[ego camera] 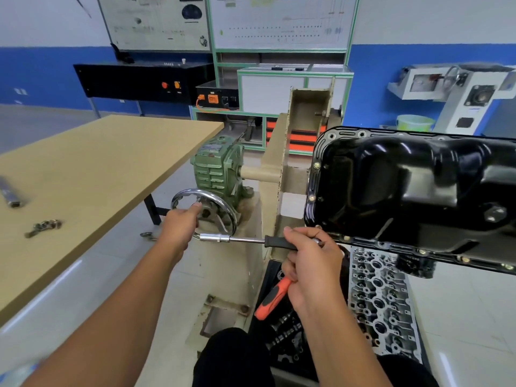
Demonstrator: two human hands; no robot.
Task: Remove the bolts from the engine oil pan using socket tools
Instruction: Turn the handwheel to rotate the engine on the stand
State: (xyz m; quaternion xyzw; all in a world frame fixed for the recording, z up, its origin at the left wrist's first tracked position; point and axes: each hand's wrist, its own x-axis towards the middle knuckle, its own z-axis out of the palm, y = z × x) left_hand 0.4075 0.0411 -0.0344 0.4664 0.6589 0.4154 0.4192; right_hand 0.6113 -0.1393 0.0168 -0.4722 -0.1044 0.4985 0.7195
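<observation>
The right hand (312,263) clamps a socket driver (251,241) and an orange-handled tool (272,298) together; either could slip. The left hand (178,227) grips the handwheel (223,203); turning it could tilt the oil pan (413,191), just right, bolts (316,165) remaining.

One head-worn wide-angle view looks forward and down, close over both forearms, with the oil pan (413,191) near at right and the table (92,169) at left.

A tan wooden table (106,160) carries a metal socket extension (9,194) and, nearby, small loose bolts (43,227).
</observation>
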